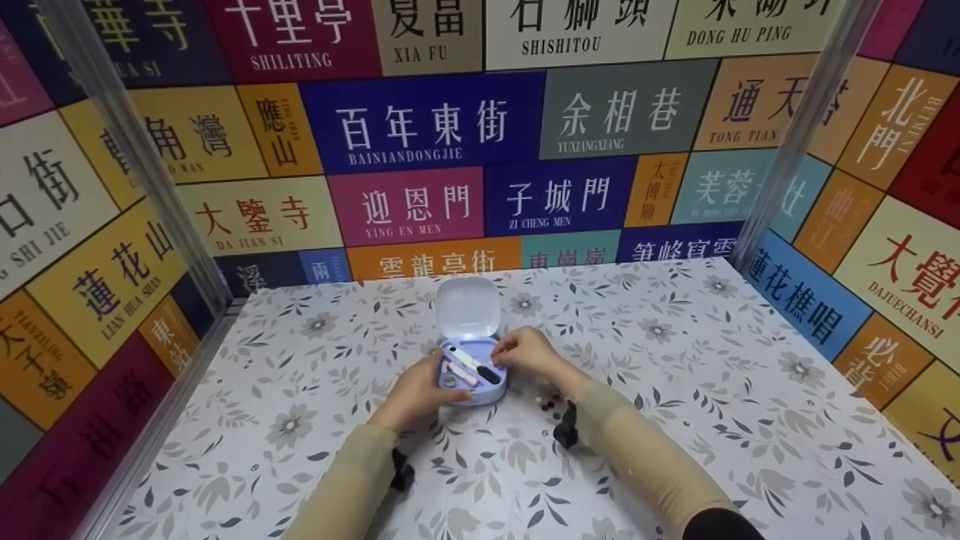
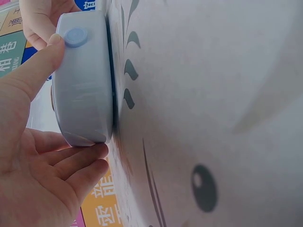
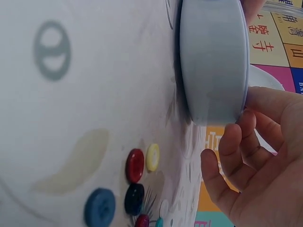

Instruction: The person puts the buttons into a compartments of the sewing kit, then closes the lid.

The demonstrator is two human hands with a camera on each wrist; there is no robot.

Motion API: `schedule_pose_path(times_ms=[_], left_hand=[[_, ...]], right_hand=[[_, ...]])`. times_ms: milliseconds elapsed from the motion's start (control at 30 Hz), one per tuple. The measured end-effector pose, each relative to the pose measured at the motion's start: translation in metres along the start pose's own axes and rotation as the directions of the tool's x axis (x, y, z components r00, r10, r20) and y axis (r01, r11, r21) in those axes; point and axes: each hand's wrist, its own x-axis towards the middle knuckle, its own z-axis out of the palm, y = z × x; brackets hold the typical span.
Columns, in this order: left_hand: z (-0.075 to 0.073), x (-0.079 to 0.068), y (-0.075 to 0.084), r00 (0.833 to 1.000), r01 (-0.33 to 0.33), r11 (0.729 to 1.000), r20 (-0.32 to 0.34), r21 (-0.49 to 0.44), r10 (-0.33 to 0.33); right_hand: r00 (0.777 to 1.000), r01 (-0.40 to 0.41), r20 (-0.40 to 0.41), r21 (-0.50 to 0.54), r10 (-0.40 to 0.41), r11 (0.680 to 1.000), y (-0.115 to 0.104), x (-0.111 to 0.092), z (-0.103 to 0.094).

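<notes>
A pale blue-white sewing kit case (image 1: 489,394) stands on the table with its lid (image 1: 468,307) raised at the back. My left hand (image 1: 415,391) holds it from the left, thumb by the round front button (image 2: 76,37) and fingers against the side. At the right rim is my right hand (image 1: 529,352), its thumb and forefinger tips bent over the edge into the case. Whether they pinch anything I cannot tell. Inside lie a white tool with a black end (image 1: 487,373), a slim pinkish-white stick (image 1: 462,373) and a small round greyish piece (image 1: 450,381).
Several loose buttons, among them a red one (image 3: 135,165), a yellow one (image 3: 152,157) and a blue one (image 3: 100,208), lie on the table right of the case. A floral cloth (image 1: 300,465) covers the table. Sign-printed panels (image 1: 420,120) stand behind and at both sides.
</notes>
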Motion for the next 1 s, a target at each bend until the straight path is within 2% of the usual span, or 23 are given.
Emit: schedule_pose_path(times_ms=[133,467,567,800,1000], left_hand=[[0.002,0.000,0.000,1.000,-0.006,1.000,0.000,-0.004,0.006],[0.002,-0.002,0.001,1.000,0.001,1.000,-0.002,0.013,-0.001],[0.002,-0.003,0.000,1.000,0.003,1.000,-0.004,0.016,-0.003],[0.001,-0.002,-0.002,0.999,-0.043,0.999,-0.010,0.020,0.044],[0.000,-0.001,-0.001,1.000,-0.007,1.000,-0.004,0.009,0.007]], right_hand=[[0.999,-0.038,-0.001,0.032,0.039,0.999,0.002,-0.004,-0.006],[0.999,-0.043,0.012,0.064,0.042,0.997,0.016,-0.021,-0.032],[0.999,-0.055,0.002,0.035,0.054,0.998,0.023,-0.026,-0.040],[0.998,-0.055,-0.020,-0.033,0.054,0.998,0.040,-0.035,-0.053],[0.995,-0.097,-0.022,-0.002,0.096,0.995,0.047,-0.045,-0.060]])
